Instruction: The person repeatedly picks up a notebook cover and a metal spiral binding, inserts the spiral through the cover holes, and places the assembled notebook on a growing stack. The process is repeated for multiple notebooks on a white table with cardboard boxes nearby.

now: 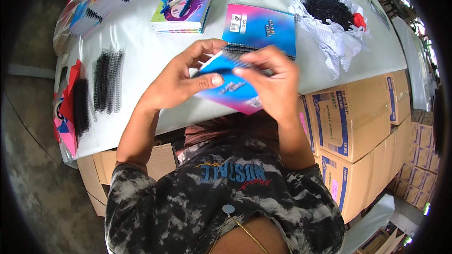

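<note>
Above the near edge of the white-covered table, a blue and pink notebook is held tilted between my two hands. My left hand grips its left side, thumb flat on the cover and fingers behind. At its upper right edge, my right hand pinches along what looks like a dark spiral binding; motion blurs the fingers there. Just beyond lie similar spiral notebooks, stacked with their coils along the edges. On the table to the left, several loose black spiral coils lie side by side.
Two pens rest on a stack of colourful notebooks. More spiral notebooks line the far left. Crumpled white striped material holds a black tangle at right. Below the table's right edge stand cardboard boxes.
</note>
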A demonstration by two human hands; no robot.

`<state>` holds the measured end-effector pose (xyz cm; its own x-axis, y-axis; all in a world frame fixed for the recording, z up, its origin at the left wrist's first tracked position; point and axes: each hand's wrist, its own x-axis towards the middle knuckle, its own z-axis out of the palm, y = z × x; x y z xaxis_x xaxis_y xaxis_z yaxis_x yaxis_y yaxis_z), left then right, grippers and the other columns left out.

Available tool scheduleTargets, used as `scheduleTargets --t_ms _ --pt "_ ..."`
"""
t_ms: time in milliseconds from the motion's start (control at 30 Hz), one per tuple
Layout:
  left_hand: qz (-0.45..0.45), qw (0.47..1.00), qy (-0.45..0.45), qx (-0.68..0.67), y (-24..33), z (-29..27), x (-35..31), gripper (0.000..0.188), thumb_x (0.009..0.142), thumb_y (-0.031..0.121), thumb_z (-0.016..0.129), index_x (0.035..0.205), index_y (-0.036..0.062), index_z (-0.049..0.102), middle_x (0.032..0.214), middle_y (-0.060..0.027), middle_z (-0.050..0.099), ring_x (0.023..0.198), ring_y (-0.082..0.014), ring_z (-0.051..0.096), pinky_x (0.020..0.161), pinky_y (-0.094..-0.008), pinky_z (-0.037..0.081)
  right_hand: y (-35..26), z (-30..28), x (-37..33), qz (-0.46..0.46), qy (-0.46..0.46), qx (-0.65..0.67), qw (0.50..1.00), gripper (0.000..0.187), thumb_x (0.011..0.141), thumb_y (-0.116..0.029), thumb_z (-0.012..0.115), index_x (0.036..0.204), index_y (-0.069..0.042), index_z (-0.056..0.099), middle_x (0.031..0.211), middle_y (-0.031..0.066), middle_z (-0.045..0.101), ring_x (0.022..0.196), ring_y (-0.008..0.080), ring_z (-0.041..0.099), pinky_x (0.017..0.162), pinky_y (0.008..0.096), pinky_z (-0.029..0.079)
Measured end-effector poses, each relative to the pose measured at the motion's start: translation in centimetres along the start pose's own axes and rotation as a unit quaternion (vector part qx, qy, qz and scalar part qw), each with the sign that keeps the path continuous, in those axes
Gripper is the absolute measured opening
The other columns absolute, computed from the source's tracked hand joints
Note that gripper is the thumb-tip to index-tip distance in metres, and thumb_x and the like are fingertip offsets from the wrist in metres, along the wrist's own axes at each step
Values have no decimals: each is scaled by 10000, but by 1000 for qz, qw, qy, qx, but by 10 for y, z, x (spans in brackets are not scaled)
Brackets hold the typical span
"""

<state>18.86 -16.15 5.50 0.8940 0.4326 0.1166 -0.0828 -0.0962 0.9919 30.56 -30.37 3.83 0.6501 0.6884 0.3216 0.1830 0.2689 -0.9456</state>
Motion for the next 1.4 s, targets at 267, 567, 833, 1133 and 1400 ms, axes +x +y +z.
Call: scheduleTargets --t_ms 267,567,833,1133,1400 --pt "172 938 293 69 -35 18 94 411 845 191 619 1141 -38 450 991 -141 572 903 -172 533 819 -289 420 58 -82 46 -161 375 -18 913 499 916 -328 481 1199 83 474 1255 181 487 1159 230 469 982 314 342" --pt "130 891 261 348 -148 39 92 203 860 172 574 989 16 594 1058 -170 561 957 -278 534 770 -343 458 141 -76 44 -14 371 -162 914 344 922 -254 484 1037 42 614 1039 186 627 979 240 592 848 312 442" --pt "101 925 265 254 -150 37 95 194 853 185 616 868 -8 601 1020 -142 581 892 -200 582 714 -305 519 146 -86 49 15 395 -187 899 306 862 -214 590 1015 51 610 1072 187 590 922 225 579 773 293 463" --pt "86 939 259 209 -150 34 96 304 918 223 506 1095 -7 594 1038 -162 633 926 -208 612 806 -278 459 156 -85 69 3 383 -135 914 355 875 -301 569 909 44 645 705 110 620 649 130 553 627 275 447" --pt "17 933 294 206 -148 32 98 261 903 211 539 966 -25 630 1063 -195 619 921 -199 612 794 -279 462 158 -87 86 82 357 -199 909 334 876 -291 568 903 29 660 654 106 623 595 122 539 594 277 440"
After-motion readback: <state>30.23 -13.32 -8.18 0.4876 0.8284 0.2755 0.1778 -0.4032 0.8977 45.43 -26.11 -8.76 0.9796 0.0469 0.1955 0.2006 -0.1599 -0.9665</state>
